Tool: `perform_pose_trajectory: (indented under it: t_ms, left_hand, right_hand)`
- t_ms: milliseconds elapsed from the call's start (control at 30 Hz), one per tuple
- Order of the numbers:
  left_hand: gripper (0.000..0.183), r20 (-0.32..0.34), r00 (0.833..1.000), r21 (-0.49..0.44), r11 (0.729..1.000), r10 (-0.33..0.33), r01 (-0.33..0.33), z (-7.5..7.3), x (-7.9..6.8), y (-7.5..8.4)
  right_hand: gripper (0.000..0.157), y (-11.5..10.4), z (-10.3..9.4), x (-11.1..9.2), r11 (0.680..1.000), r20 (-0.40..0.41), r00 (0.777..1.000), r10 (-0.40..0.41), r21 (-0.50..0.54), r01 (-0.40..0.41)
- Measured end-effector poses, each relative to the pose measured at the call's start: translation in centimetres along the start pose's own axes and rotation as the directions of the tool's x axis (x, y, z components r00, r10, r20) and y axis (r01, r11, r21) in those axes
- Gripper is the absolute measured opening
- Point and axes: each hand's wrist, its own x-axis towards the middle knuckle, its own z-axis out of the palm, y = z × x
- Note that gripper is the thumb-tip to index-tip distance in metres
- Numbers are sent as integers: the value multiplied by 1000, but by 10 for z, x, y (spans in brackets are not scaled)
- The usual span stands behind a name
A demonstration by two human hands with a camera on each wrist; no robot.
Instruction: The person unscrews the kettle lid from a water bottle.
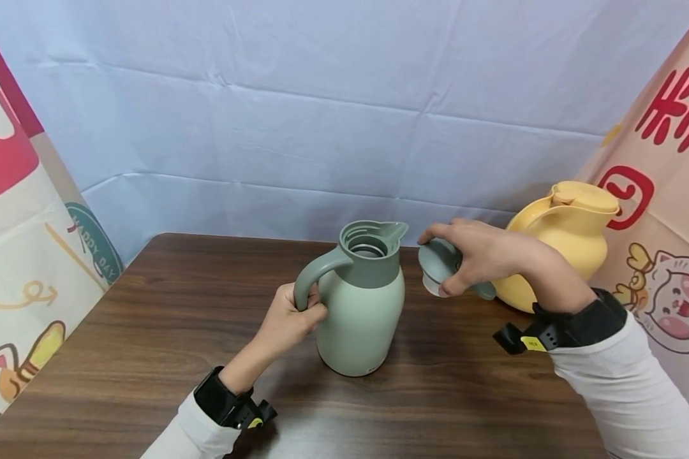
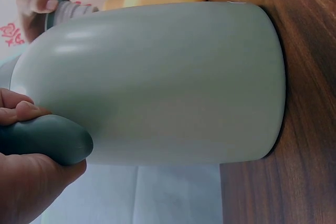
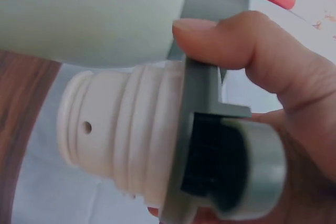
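A pale green thermos jug (image 1: 360,319) stands upright on the table, its mouth uncovered and its spout toward the right. My left hand (image 1: 295,312) grips the jug's dark green handle (image 2: 47,139), fingers wrapped around it. To the right of the jug's mouth, my right hand (image 1: 482,255) holds the jug's lid (image 1: 438,261) above the table by its edge. In the right wrist view the lid shows a white threaded stopper (image 3: 123,129) with a small hole in its side, and the thumb presses on the green rim.
A yellow thermos jug (image 1: 574,248) with its lid on stands at the back right, partly behind my right hand. The brown wooden table (image 1: 166,331) ends at a pale blue cloth backdrop (image 1: 298,127). Printed cloths (image 1: 666,280) hang on both sides.
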Motion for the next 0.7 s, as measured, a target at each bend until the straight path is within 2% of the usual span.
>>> perform_pose_trajectory:
  t_ms: [267, 533, 700]
  left_hand:
    - [35, 9, 1000, 2, 1000, -14, 14, -1, 1, 1]
    - [37, 18, 1000, 0, 1000, 0, 0, 2, 0, 20]
    - [37, 20, 1000, -5, 1000, 0, 1, 0, 0, 8]
  right_hand:
    - [67, 11, 22, 1, 997, 79, 994, 70, 22, -71]
    - [69, 22, 42, 0, 995, 116, 990, 84, 49, -91]
    - [69, 27, 52, -3, 994, 106, 990, 90, 46, -96]
